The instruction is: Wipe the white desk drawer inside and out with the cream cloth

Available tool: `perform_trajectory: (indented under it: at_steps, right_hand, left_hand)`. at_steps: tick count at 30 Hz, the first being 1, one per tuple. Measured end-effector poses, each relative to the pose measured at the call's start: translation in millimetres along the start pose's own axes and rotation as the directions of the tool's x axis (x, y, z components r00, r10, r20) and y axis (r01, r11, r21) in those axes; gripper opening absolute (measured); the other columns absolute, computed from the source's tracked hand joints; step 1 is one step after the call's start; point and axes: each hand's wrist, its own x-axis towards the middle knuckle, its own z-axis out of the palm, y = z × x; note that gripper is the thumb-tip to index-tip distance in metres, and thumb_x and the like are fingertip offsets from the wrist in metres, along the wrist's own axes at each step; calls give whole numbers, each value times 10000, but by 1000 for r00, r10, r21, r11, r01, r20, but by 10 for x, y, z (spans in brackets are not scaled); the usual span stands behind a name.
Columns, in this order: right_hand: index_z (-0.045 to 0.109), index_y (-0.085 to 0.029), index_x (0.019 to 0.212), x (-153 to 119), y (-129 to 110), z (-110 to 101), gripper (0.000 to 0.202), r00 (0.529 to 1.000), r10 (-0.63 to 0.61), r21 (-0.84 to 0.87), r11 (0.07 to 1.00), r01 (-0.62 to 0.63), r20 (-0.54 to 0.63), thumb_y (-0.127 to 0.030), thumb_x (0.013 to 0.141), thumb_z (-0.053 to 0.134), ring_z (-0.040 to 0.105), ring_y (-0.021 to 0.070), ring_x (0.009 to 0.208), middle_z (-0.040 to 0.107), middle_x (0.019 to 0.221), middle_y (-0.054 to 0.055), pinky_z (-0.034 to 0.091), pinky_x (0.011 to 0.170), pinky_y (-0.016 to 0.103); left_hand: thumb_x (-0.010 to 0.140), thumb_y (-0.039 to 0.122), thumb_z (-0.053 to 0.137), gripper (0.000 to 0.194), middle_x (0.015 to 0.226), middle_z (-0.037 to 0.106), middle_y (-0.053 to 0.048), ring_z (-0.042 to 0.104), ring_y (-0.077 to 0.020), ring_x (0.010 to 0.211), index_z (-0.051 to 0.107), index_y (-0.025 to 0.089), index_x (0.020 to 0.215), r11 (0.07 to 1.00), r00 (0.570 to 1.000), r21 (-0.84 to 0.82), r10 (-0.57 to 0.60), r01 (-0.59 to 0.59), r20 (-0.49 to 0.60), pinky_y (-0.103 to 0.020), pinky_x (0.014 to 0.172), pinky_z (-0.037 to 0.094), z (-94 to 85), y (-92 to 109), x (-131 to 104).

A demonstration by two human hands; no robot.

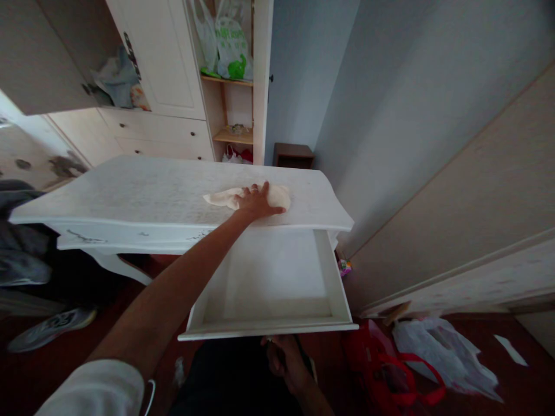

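My left hand [255,202] lies spread and flat, pressing on a cream cloth [280,196]. The cloth is bunched on the top of a white table [165,185], near its right half. Below the tabletop a white drawer [269,271] is pulled out toward me, with nothing inside it. My right hand [284,358] is low, just under the middle of the drawer's front edge, with fingers curled. Something small and shiny shows at its fingertips, but whether that is a drawer handle I cannot make out.
A white cabinet [160,133] stands behind the table, with plastic bags [232,46] on its shelves. A brown box-like stand [293,155] is at the back wall. On the floor to the right lie a red bag [377,364] and a white plastic bag [446,352]. A shoe [52,329] is at left.
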Motion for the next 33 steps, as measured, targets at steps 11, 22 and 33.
perform_trajectory:
  at_steps: [11,22,33]
  right_hand:
    - [659,-152,759,28,17,97,476,1000,-12,79,997,13,-12,-627,723,655,196,30,322,357,366,-100,145,360,198]
    - [661,-138,773,-18,-47,85,494,997,-66,21,998,65,37,-631,752,629,260,38,329,377,385,-92,163,369,201]
    - [676,-134,782,54,37,42,508,996,-76,55,996,74,46,-640,735,656,279,34,333,398,393,-87,167,379,199]
  left_hand:
    - [731,351,681,619,1217,585,-145,565,-318,1139,496,251,1313,988,964,-82,110,-134,-241,-434,972,447,-33,-189,-883]
    - [818,426,599,523,1206,579,-191,634,-344,1030,503,214,1286,999,991,20,-44,46,-126,-434,816,525,410,-669,-1698]
    - [763,780,440,845,1256,569,-278,538,-458,1148,611,78,1201,941,967,328,-154,81,202,-562,881,451,347,-348,-1623]
